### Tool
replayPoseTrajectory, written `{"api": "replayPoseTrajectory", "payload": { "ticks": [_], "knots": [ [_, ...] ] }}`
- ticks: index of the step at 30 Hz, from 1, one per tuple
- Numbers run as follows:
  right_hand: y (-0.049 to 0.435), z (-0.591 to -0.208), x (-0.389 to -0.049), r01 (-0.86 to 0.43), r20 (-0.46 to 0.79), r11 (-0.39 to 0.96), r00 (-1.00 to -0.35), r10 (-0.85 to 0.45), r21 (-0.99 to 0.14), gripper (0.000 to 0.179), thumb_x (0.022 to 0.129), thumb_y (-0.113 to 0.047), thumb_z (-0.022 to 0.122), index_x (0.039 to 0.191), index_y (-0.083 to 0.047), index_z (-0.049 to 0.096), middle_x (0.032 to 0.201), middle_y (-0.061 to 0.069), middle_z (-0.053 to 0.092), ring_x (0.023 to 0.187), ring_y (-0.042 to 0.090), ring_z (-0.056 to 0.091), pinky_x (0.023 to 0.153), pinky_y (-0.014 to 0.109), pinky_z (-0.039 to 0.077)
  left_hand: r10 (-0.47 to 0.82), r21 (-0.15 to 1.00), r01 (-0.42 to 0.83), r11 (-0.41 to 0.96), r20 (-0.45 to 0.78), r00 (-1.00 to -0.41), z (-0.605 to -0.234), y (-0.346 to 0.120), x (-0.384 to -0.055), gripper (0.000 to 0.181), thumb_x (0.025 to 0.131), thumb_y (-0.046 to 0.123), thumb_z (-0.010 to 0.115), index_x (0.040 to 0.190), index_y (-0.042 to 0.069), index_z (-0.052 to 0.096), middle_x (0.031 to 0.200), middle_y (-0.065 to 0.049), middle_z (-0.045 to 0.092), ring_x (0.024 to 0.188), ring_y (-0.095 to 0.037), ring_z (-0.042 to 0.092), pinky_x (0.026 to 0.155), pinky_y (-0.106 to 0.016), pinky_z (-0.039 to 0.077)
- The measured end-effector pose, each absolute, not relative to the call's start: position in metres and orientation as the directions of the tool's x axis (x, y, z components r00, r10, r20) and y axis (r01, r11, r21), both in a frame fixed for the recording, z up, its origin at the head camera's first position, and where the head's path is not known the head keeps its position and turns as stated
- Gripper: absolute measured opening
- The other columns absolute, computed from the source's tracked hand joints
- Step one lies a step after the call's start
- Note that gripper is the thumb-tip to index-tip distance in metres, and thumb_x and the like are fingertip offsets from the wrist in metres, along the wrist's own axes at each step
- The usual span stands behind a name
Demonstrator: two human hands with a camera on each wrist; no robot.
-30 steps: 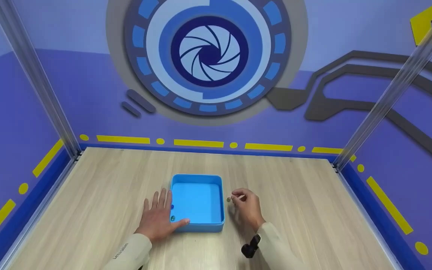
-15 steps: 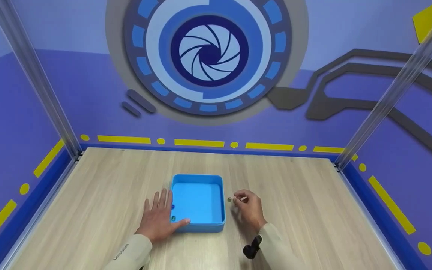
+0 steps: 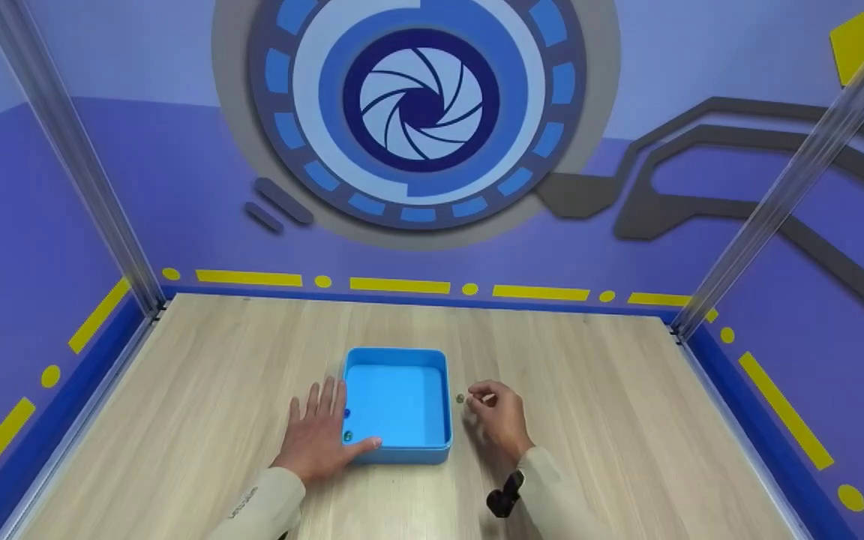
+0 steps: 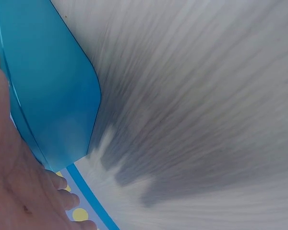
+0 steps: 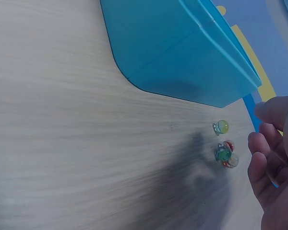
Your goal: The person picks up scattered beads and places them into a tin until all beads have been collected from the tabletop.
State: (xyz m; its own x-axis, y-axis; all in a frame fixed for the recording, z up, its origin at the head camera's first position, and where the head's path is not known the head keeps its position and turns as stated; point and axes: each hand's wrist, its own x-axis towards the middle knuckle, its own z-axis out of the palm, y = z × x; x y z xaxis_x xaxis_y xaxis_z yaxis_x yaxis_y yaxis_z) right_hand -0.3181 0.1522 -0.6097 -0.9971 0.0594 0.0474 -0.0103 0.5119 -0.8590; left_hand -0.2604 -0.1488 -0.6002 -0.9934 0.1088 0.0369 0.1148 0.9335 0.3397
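Note:
My left hand [image 3: 316, 442] lies along the near left corner of a blue square box [image 3: 398, 456], fingers straight and thumb over the front rim. Inside, by the left wall, are a dark blue marble [image 3: 347, 412] and a green marble [image 3: 349, 436]. Right of the box, my right hand [image 3: 502, 416] hovers low with loosely bent fingers. Nothing shows between its thumb and fingers. In the right wrist view, a yellow-green marble [image 5: 222, 127] sits apart on the table, while a teal marble [image 5: 224, 154] clusters with red and clear ones close to the fingertips.
The box stands on a wood-grain table [image 3: 252, 337]. A blue-purple printed wall [image 3: 177, 187] closes off the back, with more panels at both sides. Metal posts [image 3: 762, 195] rise at the rear corners.
My right fingertips have shifted slightly right, a little farther from the marble nearest the box. The left hand and the box keep their places.

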Motion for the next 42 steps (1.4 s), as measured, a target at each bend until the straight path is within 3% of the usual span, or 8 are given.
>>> {"api": "replayPoseTrajectory", "payload": {
  "ticks": [35,42],
  "knots": [
    [0.143,-0.620,-0.325,-0.015,0.017,0.511,-1.000,-0.001,-0.859,0.023,0.088,-0.001,0.065,0.111,-0.004,0.065,0.107,0.013,0.064,0.083,0.016,0.059,0.067,0.026,0.050,0.111,0.331,0.124,0.935,0.056,-0.992,-0.599,-0.148,-0.260,0.114,0.074,0.079,0.057,0.153,0.005,0.023,0.160,-0.018,0.023,0.147,-0.042,0.019,0.114,-0.067,0.013],
    [0.142,-0.621,-0.326,-0.016,0.017,0.509,-1.000,-0.003,-0.861,0.025,0.088,0.000,0.065,0.112,-0.004,0.065,0.110,0.014,0.063,0.087,0.018,0.060,0.072,0.029,0.051,0.110,0.336,0.119,0.934,0.046,-0.993,-0.599,-0.149,-0.260,0.114,0.074,0.080,0.056,0.153,0.006,0.022,0.160,-0.017,0.022,0.148,-0.041,0.018,0.114,-0.067,0.012]
  ]
}}
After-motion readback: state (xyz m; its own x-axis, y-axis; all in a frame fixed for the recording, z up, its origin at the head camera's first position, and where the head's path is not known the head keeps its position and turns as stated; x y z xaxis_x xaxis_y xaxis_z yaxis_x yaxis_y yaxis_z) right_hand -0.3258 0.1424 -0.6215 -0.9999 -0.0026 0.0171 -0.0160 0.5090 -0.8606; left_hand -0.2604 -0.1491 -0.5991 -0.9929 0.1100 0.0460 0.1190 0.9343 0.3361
